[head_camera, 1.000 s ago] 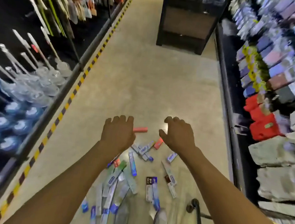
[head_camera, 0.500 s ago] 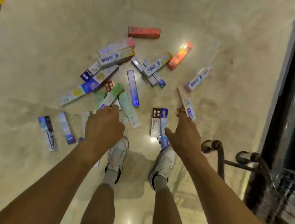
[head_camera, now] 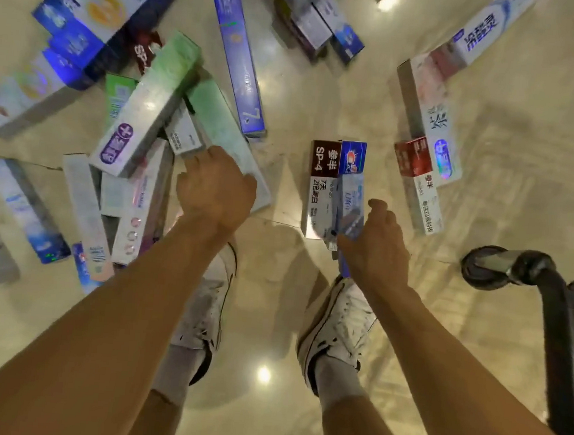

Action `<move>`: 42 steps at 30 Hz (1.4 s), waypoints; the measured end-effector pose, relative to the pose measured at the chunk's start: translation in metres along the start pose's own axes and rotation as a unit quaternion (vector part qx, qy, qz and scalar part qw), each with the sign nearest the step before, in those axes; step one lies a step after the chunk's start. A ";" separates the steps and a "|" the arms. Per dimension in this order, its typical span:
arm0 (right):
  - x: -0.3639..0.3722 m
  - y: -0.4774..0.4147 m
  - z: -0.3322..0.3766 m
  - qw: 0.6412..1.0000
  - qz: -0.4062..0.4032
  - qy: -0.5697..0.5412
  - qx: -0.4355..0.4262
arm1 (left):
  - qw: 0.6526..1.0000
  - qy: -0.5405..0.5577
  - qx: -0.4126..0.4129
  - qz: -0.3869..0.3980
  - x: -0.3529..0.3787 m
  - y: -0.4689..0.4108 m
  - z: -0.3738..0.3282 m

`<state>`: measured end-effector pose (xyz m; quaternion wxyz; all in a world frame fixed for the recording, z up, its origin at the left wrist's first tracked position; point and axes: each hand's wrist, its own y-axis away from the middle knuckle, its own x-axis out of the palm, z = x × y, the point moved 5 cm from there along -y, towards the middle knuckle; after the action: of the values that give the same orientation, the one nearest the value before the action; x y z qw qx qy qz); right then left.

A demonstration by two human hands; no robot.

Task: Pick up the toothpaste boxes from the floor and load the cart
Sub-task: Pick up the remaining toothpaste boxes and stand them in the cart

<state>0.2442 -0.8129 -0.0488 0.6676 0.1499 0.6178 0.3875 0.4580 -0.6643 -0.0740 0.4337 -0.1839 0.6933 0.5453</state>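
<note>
Pinching the near end of a blue toothpaste box, the right grip curls round it, beside a brown SP-4 box on the floor. The left grip rests knuckles-up on a pale green box; whether it has closed, I cannot tell. The cart stands to the right.

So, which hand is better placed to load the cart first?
Right. The right hand pinches the blue box beside the brown SP-4 box, and the cart stands on that side. The left hand only touches the pale green box.
</note>
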 end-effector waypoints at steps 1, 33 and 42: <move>0.008 -0.008 -0.005 1.000 -0.001 -0.005 0.005 | 1.000 0.014 -0.014 -0.011 0.008 -0.010 -0.002; -0.258 0.173 0.083 0.991 -0.105 -0.076 0.025 | 0.997 0.060 0.033 -0.036 -0.298 0.186 -0.032; -0.500 0.379 0.140 0.978 -0.170 -0.123 0.018 | 0.979 0.038 0.174 -0.098 -0.561 0.371 -0.071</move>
<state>0.2824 -0.8770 0.5894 0.7917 0.1013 0.5546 0.2353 0.4711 -0.7264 0.5997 0.4838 -0.1933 0.7723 0.3634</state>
